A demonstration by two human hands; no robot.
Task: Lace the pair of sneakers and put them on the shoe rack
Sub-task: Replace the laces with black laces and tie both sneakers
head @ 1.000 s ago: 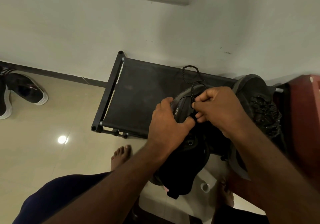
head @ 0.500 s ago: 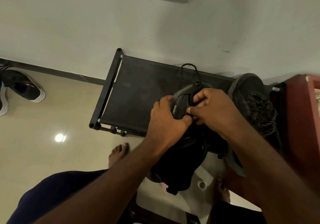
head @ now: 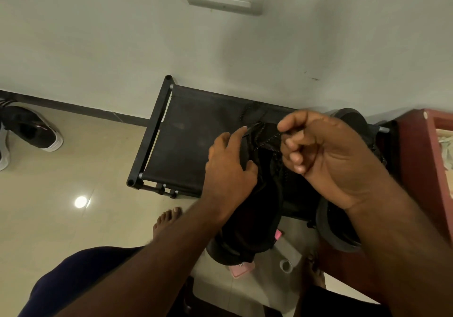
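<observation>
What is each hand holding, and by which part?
Right hand pinches the black lace between thumb and forefinger, on the stretch coming off the shoe. Left hand grips the black sneaker at its top, beside the lacing.

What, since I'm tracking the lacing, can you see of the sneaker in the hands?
The sneaker is black, with a soft fabric-looking upper, held over the front edge of the shoe rack. The left hand grips its side; the right hand pinches its dark speckled lace, drawn taut across the top. Finer details are lost in shadow.
</observation>
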